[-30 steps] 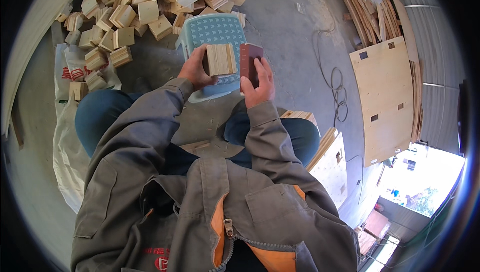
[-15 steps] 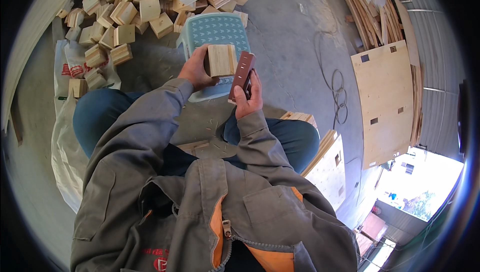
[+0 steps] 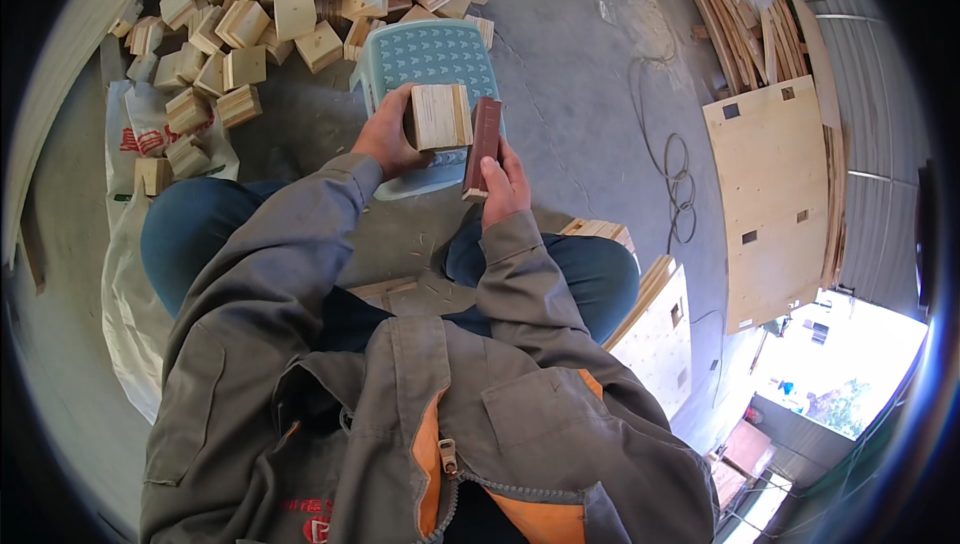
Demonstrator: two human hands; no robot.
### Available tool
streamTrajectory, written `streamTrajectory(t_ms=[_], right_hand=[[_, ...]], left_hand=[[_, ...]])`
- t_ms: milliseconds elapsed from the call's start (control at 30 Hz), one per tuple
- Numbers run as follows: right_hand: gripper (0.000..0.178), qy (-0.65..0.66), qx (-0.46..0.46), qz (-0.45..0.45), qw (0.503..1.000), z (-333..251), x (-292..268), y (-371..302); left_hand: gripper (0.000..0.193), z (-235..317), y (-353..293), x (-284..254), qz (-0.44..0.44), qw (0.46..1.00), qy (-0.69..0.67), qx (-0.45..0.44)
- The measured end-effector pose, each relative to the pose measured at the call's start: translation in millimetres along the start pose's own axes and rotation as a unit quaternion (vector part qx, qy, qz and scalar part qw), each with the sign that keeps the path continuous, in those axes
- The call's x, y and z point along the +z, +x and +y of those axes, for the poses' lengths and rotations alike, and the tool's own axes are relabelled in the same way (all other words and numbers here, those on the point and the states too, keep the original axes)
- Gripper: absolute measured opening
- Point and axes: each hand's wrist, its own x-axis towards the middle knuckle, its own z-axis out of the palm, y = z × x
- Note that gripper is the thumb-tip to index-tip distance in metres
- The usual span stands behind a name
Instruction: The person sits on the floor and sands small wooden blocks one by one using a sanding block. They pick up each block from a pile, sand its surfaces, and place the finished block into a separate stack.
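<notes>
My left hand (image 3: pixel 387 134) is closed around the left side of a plywood block (image 3: pixel 441 116) with layered edges, held over a blue-green plastic stool (image 3: pixel 430 51). In my right hand (image 3: pixel 508 182) is a reddish-brown sanding block (image 3: pixel 484 144), its wooden end showing at the bottom. The fingers wrap its right side and the thumb lies on its near part. It stands nearly upright, close along the plywood block's right face; whether the two touch I cannot tell.
A heap of plywood blocks (image 3: pixel 294 16) lies on the floor at the far left, some on a white sack (image 3: pixel 140 274). To the right are a cable (image 3: pixel 680 189) and large plywood sheets (image 3: pixel 770 204). More cut boards (image 3: pixel 655 334) stand beside my right knee.
My right hand has turned the sanding block more upright, so its stapled face no longer shows as before. The plywood block has shifted very slightly in my left hand's hold.
</notes>
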Motion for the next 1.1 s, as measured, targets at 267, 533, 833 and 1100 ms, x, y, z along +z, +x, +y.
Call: streamTrajectory(t_ms=[267,533,833,1100], right_hand=[[0.052,0.053,0.045,0.015,0.997,-11,-5,3],[0.052,-0.003,0.102,0.01,0.995,-3,-18,16],[0.07,-0.332,-0.201,-0.018,0.921,-25,1,3],[0.07,-0.535,-0.307,-0.041,0.786,-36,24,-11]], left_hand=[[0.106,-1,0,-2,-0.011,1.0,0.014,-0.008],[0.107,8,2,-1,-0.021,1.0,-0.008,-0.003],[0.112,5,-3,6,0.014,0.999,0.018,0.032],[0.106,23,-6,0,0.023,0.997,0.079,0.009]])
